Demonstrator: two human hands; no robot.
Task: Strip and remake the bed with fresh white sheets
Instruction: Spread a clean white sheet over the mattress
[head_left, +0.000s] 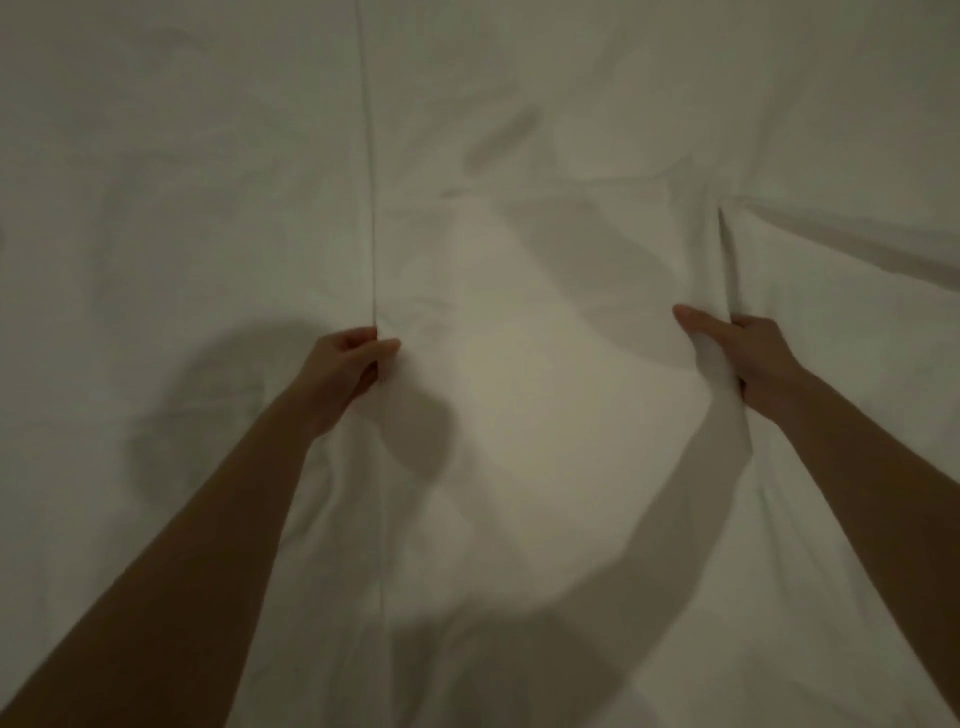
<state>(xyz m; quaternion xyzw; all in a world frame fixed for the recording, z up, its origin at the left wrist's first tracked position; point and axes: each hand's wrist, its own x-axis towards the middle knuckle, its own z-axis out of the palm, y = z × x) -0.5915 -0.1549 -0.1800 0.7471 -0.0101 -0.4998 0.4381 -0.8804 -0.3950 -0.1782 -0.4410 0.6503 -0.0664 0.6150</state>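
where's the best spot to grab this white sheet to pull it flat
Grip the white sheet at its straight seam line, coming from the near side as the left hand does. The right hand pinches a fold where creases gather, so pulling there should smooth them.

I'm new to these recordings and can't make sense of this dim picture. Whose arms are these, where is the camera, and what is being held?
There is no machine here. A person wears a camera on the head, looking down along both bare arms. White sheet fills the whole view; a straight edge or seam runs up it. The left hand pinches the cloth at that line. The right hand grips a bunched fold, with creases fanning away from it. Nothing else can be made out in the dim light.
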